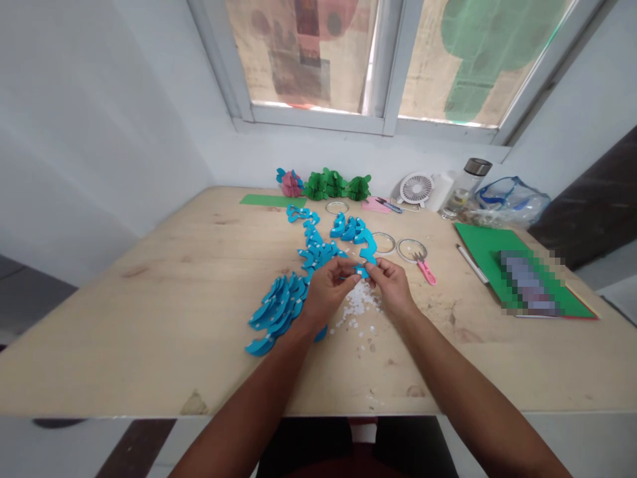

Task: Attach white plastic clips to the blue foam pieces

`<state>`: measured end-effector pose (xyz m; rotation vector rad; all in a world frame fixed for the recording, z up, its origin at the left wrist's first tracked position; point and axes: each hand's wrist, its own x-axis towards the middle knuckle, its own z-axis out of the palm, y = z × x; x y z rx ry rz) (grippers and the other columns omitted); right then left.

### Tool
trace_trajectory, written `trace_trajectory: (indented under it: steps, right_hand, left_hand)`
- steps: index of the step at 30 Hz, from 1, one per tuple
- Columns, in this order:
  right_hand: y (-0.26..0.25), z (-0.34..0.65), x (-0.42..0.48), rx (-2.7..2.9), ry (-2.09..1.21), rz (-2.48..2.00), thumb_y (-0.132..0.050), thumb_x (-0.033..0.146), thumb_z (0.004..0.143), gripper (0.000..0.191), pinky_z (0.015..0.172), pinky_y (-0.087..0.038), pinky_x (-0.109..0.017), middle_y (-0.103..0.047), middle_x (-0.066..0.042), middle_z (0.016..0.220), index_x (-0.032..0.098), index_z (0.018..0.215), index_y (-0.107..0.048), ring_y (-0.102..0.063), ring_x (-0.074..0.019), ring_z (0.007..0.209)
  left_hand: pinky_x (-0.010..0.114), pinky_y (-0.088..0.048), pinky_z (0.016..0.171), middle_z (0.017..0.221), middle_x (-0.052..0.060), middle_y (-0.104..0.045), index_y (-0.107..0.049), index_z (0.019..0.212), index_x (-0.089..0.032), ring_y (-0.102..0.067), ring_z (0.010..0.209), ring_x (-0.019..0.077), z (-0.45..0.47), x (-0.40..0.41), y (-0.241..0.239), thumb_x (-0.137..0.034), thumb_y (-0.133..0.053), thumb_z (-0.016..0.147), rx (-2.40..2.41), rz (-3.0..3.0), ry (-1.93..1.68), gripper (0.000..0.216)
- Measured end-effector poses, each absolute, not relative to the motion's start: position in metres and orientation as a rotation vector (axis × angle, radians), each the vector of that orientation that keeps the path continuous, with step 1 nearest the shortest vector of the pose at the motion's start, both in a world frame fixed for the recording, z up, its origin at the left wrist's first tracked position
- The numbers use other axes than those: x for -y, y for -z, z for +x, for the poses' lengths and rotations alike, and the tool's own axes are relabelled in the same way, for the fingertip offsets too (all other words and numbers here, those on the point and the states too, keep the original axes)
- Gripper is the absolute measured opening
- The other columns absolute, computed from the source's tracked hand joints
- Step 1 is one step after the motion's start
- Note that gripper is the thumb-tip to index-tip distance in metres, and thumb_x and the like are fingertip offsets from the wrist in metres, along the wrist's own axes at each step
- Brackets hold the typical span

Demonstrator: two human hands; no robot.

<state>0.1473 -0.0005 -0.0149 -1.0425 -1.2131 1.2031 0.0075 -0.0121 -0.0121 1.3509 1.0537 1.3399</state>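
Observation:
My left hand [328, 287] and my right hand [393, 284] meet over the middle of the wooden table [149, 318]. Both pinch one small blue paper cutout [361, 271] between their fingertips. Several more blue cutouts lie in a fanned pile [276, 311] just left of my left hand. Others trail away from me in a loose row [318, 249]. Small white paper scraps [359, 302] are scattered on the table under my hands.
Two tape rings [384, 242] and pink-handled scissors [425, 269] lie right of the cutouts. Green paper sheets [485, 249] sit at the right. At the back stand green paper decorations [338, 186], a small white fan [417, 189], a bottle [468, 186] and a plastic bag [512, 199].

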Motion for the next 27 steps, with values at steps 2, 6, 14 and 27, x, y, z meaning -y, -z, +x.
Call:
trace_trajectory:
  steps: [2, 6, 14, 27]
  right_hand:
    - [0.0142, 0.1472, 0.0007, 1.251, -1.161, -1.060, -0.063, 0.044, 0.072, 0.032, 0.044, -0.025, -0.022, -0.046, 0.004, 0.047, 0.018, 0.057, -0.053, -0.036, -0.0085, 0.044]
    - [0.0126, 0.1467, 0.0015, 1.262, -1.150, -1.068, -0.063, 0.046, 0.070, 0.033, 0.043, -0.025, -0.022, -0.047, 0.004, 0.047, 0.018, 0.056, -0.052, -0.037, -0.0088, 0.044]
    - [0.0097, 0.1456, 0.0026, 1.038, -1.450, -0.866, -0.069, 0.040, 0.065, 0.024, 0.044, -0.027, -0.022, -0.050, 0.004, 0.055, 0.018, 0.071, -0.061, -0.034, -0.0069, 0.044]
    - [0.0077, 0.1461, 0.0061, 1.012, -1.627, -0.713, -0.071, 0.037, 0.065, 0.026, 0.055, -0.043, -0.027, -0.052, 0.002, 0.059, 0.021, 0.081, -0.060, -0.047, -0.0121, 0.053]
  left_hand:
    - [0.026, -0.051, 0.063, 0.080, 0.003, -0.067, -0.064, 0.090, -0.017, -0.062, 0.074, 0.0154, 0.0073, 0.0115, 0.0139, -0.026, -0.068, 0.065, -1.049, 1.366, -1.348, 0.027]
    - [0.026, -0.051, 0.064, 0.078, 0.003, -0.068, -0.067, 0.085, -0.018, -0.061, 0.070, 0.0141, 0.0065, 0.0124, 0.0115, -0.026, -0.067, 0.066, -1.032, 1.385, -1.334, 0.021]
    - [0.027, -0.050, 0.060, 0.068, 0.001, -0.066, -0.066, 0.081, -0.017, -0.059, 0.059, 0.0122, 0.0072, 0.0145, 0.0082, -0.026, -0.070, 0.063, -0.935, 1.189, -1.318, 0.021]
    - [0.025, -0.048, 0.063, 0.074, 0.003, -0.068, -0.069, 0.083, -0.017, -0.061, 0.066, 0.0121, 0.0082, 0.0167, 0.0072, -0.021, -0.072, 0.063, -0.700, 0.886, -1.275, 0.021]
